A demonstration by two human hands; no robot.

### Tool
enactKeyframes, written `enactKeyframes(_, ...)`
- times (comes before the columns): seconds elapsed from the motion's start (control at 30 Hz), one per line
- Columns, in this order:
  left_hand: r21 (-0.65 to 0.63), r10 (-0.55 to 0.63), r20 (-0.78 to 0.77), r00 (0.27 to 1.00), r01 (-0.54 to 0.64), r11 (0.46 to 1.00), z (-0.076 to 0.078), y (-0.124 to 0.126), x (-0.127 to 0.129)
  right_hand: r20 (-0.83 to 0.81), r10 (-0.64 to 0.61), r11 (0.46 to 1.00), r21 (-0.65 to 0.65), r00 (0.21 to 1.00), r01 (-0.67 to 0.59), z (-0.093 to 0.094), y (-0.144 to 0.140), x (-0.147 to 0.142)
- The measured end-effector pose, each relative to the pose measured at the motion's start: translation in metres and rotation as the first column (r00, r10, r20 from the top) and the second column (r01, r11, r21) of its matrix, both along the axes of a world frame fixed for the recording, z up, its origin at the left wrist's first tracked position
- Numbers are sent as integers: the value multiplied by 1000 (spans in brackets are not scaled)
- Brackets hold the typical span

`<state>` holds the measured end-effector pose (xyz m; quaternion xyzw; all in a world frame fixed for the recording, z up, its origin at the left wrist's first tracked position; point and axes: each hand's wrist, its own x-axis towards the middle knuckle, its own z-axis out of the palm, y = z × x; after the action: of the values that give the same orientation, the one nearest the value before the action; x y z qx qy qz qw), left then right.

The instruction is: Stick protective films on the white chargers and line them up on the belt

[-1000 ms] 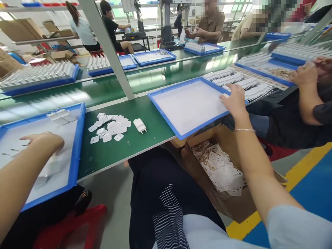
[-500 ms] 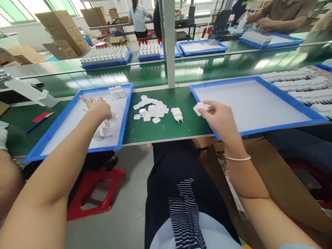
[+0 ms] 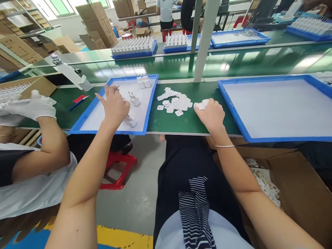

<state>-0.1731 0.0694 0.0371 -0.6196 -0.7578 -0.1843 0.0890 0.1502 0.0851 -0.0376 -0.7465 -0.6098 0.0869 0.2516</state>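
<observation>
Nearest, below and right of the right grip: open cardboard box (image 3: 298, 193) holding printed sheets.

Right grip (image 3: 211, 114) resting on the green desk (image 3: 192, 122), fingers curled down and pinching a small white cover plate (image 3: 201, 104) at the near edge of the loose plate pile (image 3: 175, 102). Bare blue tray (image 3: 233, 119) just to its right.

Left grip (image 3: 114, 105) over the left blue tray (image 3: 86, 119), fingers half curled; cannot tell whether anything is held. White charger bodies (image 3: 129, 121) touching or just beside it, more beyond.

Judged step: pairing a plate with a charger body. Next move calls for a firm pinch on one body, lifted without toppling its neighbours.

Further left: co-worker's gloved hand (image 3: 31, 107). Far: filled trays (image 3: 133, 46) across the belt.
</observation>
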Motion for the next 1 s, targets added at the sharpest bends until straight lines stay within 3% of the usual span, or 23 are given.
enactKeyframes(0.13, 174, -50, 149, 988, 24, 984, 13, -14, 2, -40, 43, 998, 42, 998, -41, -1, 2, 10)
enactKeyframes(0.23, 377, -235, 365, 901, 88, 922, 4, -43, 30, -187, 175, 970, 202, 966, -137, -7, -14, 19)
enactKeyframes(0.27, 420, -333, 455, 826, 131, 898, -6, -56, 47, -274, 256, 938, 304, 927, -169, -11, -24, 19)
enactKeyframes(0.3, 449, -430, 567, 702, 174, 877, -19, -69, 67, -360, 345, 889, 420, 867, -180, -14, -36, 17)
enactKeyframes(0.4, 389, -480, 831, 280, 325, 862, -60, -104, 137, -469, 490, 777, 617, 735, -125, -26, -79, 4)
enactKeyframes(0.47, 369, -404, 915, 11, 386, 846, -78, -118, 179, -494, 485, 772, 629, 721, -89, -34, -102, -7)
enactKeyframes(0.5, 379, -377, 922, -87, 395, 837, -83, -120, 194, -507, 473, 779, 622, 720, -74, -37, -110, -11)
enactKeyframes(0.57, 401, -355, 916, -189, 366, 840, -87, -116, 213, -529, 443, 796, 604, 723, -46, -43, -117, -17)
enactKeyframes(0.67, 356, -308, 932, -192, 328, 875, -84, -98, 219, -518, 391, 805, 594, 761, -9, -48, -107, -16)
enactKeyframes(0.77, 256, -231, 967, -113, 342, 904, -82, -73, 214, -451, 372, 790, 613, 811, -21, -49, -90, -10)
enactKeyframes(0.9, 196, -229, 972, 54, 352, 915, -77, -37, 208, -388, 333, 777, 629, 859, -16, -52, -78, -4)
enactKeyframes(1.0, 143, -244, 933, 265, 349, 926, -67, -10, 201, -404, 307, 786, 618, 862, 10, -55, -76, -1)
